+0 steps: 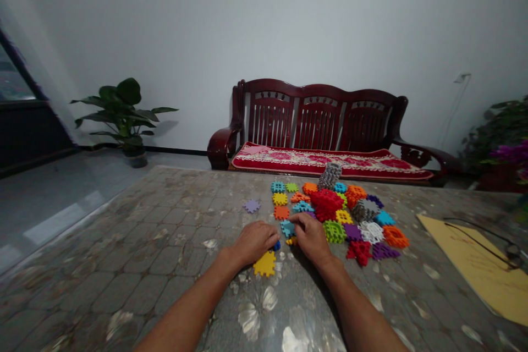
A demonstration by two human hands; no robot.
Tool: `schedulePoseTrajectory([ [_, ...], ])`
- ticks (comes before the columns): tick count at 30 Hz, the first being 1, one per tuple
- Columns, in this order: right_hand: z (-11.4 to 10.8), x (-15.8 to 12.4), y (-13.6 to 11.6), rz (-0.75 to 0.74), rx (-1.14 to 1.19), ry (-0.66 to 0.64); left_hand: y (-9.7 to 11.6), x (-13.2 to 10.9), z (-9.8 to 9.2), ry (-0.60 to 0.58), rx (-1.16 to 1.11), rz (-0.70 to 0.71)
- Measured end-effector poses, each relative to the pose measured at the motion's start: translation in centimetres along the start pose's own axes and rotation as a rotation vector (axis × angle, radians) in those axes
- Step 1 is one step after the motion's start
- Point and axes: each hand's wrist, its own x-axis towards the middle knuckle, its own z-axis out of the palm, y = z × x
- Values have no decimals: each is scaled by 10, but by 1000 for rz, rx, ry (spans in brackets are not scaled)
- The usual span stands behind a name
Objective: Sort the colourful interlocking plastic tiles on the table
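Just beyond the yellow piece (264, 264), a blue piece (276, 246) lay at the fingertips of the curled left hand (253, 242), the nearer one. The right hand (311, 236), also curled, rested up and right of the yellow piece on an orange piece (291, 241). Neither grip could be told.

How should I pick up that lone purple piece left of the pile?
Pinch the purple piece across two opposite toothed edges, coming from above: it lies flat and alone on the table, so its rim is free all round but its underside is not.
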Motion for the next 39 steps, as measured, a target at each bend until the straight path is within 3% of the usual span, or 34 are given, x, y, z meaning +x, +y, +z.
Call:
schedulePoseTrajectory([
  [5, 3, -1, -1, -16, -13, -19, -1, 1, -1, 18, -22, -77],
  [10, 7, -3, 0, -42, -47, -46, -7, 1, -3, 137, -231, -136],
  [16, 11, -6, 0, -105, -74, -29, -39, 3, -24, 336, -405, -322],
  [19, 14, -8, -1, -126, -85, -34, -57, 1, -33, 280, -489, -356],
  [22, 16, -9, -3, -134, -88, -39, -62, -5, -36, 124, -498, -336],
  [24, 17, -10, -3, -148, -89, -41, -60, -9, -37, 39, -395, -322],
  [27, 18, -11, -3, -178, -90, -35, -54, -13, -38, 3, -192, -280],
  [33, 18, -11, -1, -224, -47, 54, -54, -11, -33, 57, -112, -296],
  [39, 16, -9, 4, -191, 15, 167, -68, -7, -17, 267, -200, -264],
])
